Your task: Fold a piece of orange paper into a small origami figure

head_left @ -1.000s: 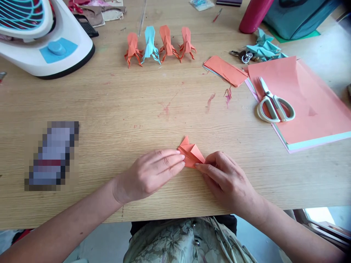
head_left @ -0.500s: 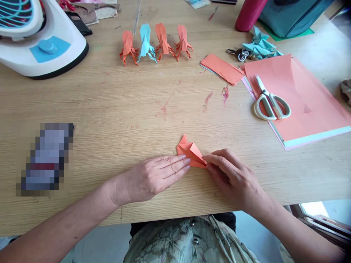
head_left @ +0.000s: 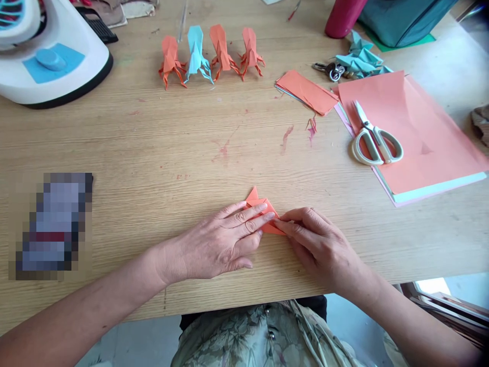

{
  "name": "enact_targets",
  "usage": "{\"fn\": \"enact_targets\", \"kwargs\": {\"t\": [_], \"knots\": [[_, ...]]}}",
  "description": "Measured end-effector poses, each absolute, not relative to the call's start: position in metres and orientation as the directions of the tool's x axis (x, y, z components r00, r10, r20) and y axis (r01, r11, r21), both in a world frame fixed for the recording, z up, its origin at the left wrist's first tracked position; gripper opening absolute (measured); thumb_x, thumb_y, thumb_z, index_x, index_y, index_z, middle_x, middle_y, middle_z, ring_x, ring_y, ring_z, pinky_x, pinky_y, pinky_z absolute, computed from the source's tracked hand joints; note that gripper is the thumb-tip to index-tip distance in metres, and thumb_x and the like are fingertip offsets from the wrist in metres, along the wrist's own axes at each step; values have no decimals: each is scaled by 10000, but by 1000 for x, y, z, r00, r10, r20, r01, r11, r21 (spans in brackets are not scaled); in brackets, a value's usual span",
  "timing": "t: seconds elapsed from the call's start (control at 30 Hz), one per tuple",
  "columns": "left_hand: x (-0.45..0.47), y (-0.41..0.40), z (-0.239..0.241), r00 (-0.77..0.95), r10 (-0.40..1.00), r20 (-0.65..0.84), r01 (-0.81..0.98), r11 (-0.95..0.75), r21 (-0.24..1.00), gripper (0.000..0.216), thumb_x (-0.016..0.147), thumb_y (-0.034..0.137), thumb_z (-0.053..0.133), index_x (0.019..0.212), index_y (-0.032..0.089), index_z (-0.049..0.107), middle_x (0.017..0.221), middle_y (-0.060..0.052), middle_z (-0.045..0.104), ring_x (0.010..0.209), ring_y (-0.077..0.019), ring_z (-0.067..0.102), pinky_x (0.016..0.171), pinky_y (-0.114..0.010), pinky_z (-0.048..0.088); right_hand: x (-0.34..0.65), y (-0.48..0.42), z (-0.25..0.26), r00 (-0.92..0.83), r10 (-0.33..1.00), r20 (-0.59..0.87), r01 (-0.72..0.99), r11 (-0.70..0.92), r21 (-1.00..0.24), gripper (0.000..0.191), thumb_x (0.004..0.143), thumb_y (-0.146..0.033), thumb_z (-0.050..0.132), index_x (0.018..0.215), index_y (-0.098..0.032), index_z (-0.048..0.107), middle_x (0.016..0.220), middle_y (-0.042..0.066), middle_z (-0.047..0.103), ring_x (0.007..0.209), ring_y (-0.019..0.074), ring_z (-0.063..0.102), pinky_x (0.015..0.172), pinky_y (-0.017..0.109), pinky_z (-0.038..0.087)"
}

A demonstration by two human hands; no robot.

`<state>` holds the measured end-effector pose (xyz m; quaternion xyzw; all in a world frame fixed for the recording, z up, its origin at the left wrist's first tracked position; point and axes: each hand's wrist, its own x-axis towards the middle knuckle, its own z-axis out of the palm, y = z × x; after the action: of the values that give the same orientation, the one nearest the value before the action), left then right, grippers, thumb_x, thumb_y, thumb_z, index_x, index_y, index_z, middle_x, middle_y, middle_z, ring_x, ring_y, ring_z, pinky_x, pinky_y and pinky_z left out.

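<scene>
A small piece of folded orange paper (head_left: 253, 195) lies on the table near its front edge, with a pointed flap at its far left. My left hand (head_left: 225, 237) rests over it, palm down, its fingers outstretched and spread across the folds. At the paper's right tip, my right hand (head_left: 324, 244) pinches the corner between thumb and fingertips. Much of the paper's middle is hidden beneath the left fingers.
Several folded paper figures (head_left: 219, 53) stand in a row at the back. White-handled scissors (head_left: 378, 145) lie on orange sheets (head_left: 435, 153) at right, near folded orange strips (head_left: 305, 92). A fan base (head_left: 72, 76) and a blurred phone (head_left: 53, 224) are at left.
My left hand has moved right and farther onto the paper, its fingers now spread. The raised fold is pressed flatter. My right fingers have shifted slightly left. The view has moved a little.
</scene>
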<state>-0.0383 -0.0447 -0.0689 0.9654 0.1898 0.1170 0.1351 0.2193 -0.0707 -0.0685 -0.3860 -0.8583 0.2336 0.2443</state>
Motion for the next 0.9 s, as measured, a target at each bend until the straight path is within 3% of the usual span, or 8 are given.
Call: {"fn": "enact_targets", "kwargs": {"t": [0.13,0.2,0.3,0.4,0.53,0.9], "knots": [[-40,-41,-75,916,379,131,315,-882,351,404,968,421,551,1239,123,559,1588,-196,327,1503,-300,259,1210,-522,286,231,-75,-65,-518,816,256,564,551,-615,388,954,-34,464,1289,-172,604,1120,121,618,977,204,622,826,347,530],[-41,-40,-76,919,375,121,310,-877,366,406,974,413,542,1265,130,541,1593,-193,317,1508,-301,240,1206,-533,284,240,-83,-64,-458,835,305,621,545,-563,426,936,-21,482,1314,-186,589,1120,117,618,940,205,629,781,349,523],[-42,-40,-75,918,374,130,300,-872,386,417,974,421,538,1278,137,533,1586,-195,332,1509,-303,238,1202,-536,289,247,-97,-64,-530,792,304,641,609,-468,495,925,-46,512,1389,-217,539,1131,125,624,912,231,618,743,393,499],[-41,-40,-75,919,373,124,304,-874,378,446,975,447,524,1278,120,535,1591,-205,317,1513,-306,223,1211,-524,275,243,-109,-68,-639,737,221,632,667,-396,510,946,-101,527,1450,-160,477,1180,153,626,954,255,596,765,423,485],[-42,-40,-76,918,380,110,315,-871,378,468,963,458,545,1303,136,528,1600,-188,309,1513,-303,226,1224,-513,254,233,-114,-73,-630,758,167,685,644,-340,527,957,-127,538,1475,-142,442,1168,144,635,938,252,573,772,420,468],[-42,-40,-72,931,357,76,320,-899,298,609,972,455,523,1482,145,402,1610,-170,293,1515,-313,219,1221,-498,235,230,-113,-74,-607,767,207,683,637,-359,429,946,-105,568,1373,-109,521,1099,131,647,877,241,567,731,409,451]]}}
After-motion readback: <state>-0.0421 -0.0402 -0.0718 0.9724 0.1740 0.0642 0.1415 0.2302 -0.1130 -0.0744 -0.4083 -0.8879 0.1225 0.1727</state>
